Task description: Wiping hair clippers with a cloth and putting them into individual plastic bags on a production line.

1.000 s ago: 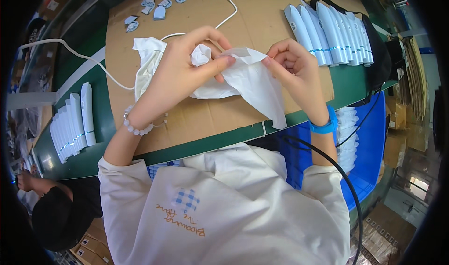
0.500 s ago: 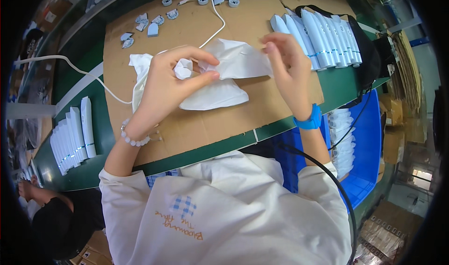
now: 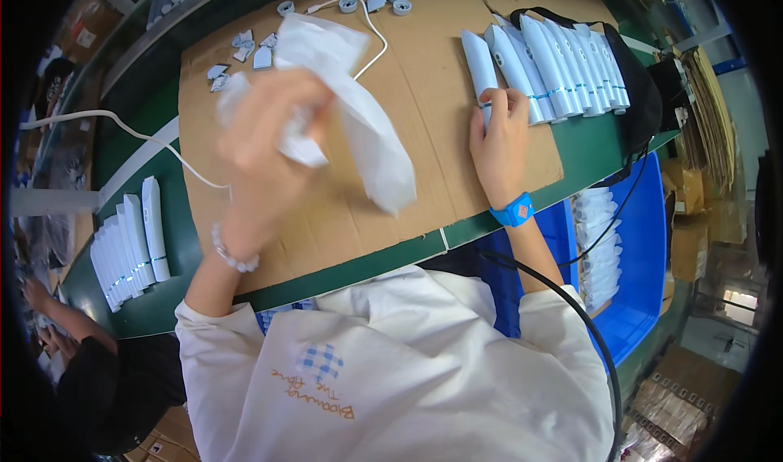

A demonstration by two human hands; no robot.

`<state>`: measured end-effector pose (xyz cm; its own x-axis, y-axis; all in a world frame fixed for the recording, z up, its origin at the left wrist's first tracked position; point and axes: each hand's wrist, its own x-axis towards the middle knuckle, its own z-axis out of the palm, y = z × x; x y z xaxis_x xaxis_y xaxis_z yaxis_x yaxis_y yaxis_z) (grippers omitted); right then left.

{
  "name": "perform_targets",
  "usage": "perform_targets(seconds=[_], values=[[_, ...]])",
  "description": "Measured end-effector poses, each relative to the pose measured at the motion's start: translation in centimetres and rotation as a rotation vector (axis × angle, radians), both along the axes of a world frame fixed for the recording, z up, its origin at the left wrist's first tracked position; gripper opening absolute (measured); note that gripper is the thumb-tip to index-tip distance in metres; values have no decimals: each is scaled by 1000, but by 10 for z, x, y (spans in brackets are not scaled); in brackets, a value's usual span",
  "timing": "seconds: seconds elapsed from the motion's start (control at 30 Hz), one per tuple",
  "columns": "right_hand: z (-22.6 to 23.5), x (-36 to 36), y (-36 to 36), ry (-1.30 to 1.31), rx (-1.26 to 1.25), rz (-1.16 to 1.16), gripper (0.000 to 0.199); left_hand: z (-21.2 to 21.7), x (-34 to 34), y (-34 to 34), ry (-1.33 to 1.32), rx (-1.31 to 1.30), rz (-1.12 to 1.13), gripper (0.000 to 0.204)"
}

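My left hand (image 3: 273, 148), blurred by motion, is closed on several thin white bags (image 3: 371, 136), which hang and flare out around its fingers over the cardboard. On the right, my right hand (image 3: 499, 148) has its fingers curled round the lower end of a white wand-shaped device (image 3: 478, 58). That device lies at the left end of a row of similar white devices (image 3: 563, 70) with blue-green bands near their lower ends.
A cardboard sheet (image 3: 408, 234) covers part of the green table. Small grey caps (image 3: 401, 8), torn-looking pieces (image 3: 243, 46) and a white cable (image 3: 383, 34) lie at the back. More devices (image 3: 130, 246) stand left. A blue bin (image 3: 636, 274) holds wrapped items. A co-worker's arm (image 3: 69, 315) shows lower left.
My left hand has swung the white bags away, lifting and turning them. My right hand has dropped down to the row's left end and taken hold of a device, which now leans apart from the others.
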<state>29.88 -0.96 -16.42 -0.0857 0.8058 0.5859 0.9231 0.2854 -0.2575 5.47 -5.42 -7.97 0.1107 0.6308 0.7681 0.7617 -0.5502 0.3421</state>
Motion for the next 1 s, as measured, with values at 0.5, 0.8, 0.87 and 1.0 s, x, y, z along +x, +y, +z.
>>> perform_targets(seconds=[0.5, 0.8, 0.87, 1.0], values=[[53, 36, -31, 1036, -482, 359, 51, -14, 23, 5, -499, -1126, -441, 29], [91, 36, -78, 1201, -514, 456, 77, -7, 36, 57, -535, -711, -255, 37], [70, 31, -74, 1108, -491, 559, 67, -4, 40, 55, -517, -706, -264, 36], [47, 33, -48, 985, -496, 563, 55, 5, 36, 41, -571, -724, -350, 33]])
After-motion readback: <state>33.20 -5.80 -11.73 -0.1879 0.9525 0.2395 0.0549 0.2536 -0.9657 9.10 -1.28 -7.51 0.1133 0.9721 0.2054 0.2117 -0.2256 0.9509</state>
